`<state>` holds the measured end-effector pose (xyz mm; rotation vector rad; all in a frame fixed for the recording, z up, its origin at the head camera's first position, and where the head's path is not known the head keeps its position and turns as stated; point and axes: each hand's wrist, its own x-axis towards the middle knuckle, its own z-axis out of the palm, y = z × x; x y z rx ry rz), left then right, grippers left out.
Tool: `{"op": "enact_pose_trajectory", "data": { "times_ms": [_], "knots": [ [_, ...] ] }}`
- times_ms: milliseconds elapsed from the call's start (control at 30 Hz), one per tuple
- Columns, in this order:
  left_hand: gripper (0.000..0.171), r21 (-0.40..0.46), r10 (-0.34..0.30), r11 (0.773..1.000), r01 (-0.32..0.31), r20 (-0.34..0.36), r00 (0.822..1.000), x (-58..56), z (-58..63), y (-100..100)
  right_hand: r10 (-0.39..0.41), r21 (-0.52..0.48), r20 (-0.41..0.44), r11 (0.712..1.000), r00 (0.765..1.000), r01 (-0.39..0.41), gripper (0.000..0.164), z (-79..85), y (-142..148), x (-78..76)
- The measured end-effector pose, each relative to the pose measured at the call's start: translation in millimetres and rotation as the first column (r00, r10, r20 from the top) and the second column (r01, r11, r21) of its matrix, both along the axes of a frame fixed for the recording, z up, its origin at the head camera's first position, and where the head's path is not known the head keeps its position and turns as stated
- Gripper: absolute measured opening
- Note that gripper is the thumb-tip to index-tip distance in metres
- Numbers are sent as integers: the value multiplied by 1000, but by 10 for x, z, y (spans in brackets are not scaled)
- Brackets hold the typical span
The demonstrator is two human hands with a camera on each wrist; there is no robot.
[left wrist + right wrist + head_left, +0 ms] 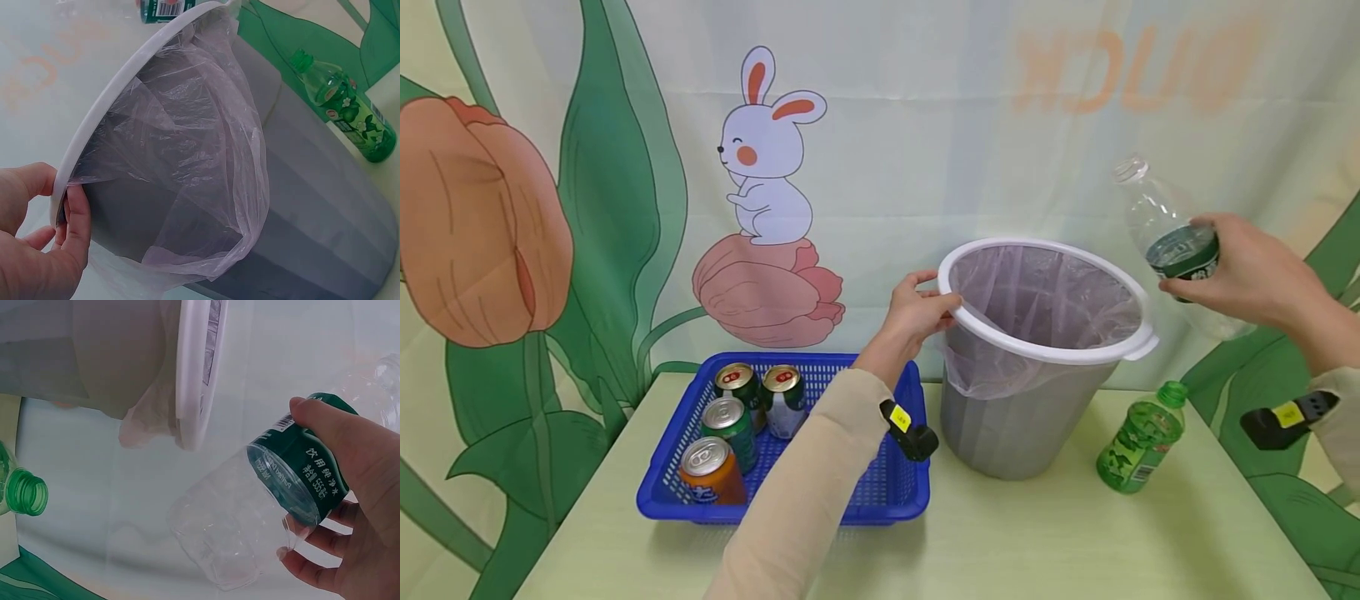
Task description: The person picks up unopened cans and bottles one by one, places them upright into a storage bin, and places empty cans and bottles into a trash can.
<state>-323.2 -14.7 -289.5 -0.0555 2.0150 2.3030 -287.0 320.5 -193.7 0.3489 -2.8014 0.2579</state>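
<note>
My left hand (919,315) pinches the white rim (1052,350) of a grey trash can (1007,425) lined with a thin pinkish plastic bag (206,156). The can leans a little on the table. To the right of the rim, my right hand (1262,271) grips a clear plastic bottle (1150,208) around its dark green label (300,469). That bottle is held tilted in the air, its mouth uncapped and pointing up to the left. Below it a green plastic bottle (1142,442) stands on the table beside the can; in the right wrist view its neck has no cap.
Left of the can sits a blue plastic basket (782,512) holding several drink cans, among them an orange can (711,475). A printed cloth (895,167) with a rabbit and tulips hangs behind the pale green table (1000,542).
</note>
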Motion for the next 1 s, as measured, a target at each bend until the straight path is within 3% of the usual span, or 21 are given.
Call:
{"op": "enact_pose_trajectory", "data": {
  "times_ms": [767, 1000],
  "knots": [
    [58, 6, -13, 1000, 13, -16, 1000, 12, -9, -15, 70, 98, 4, 993, 998, -70, 90, 144, -488, -57],
    [57, 8, -8, 1000, 8, -16, 1000, 6, -9, -4, 79, 89, 40, 993, 996, -82, 88, 150, -608, -80]
  ]
}}
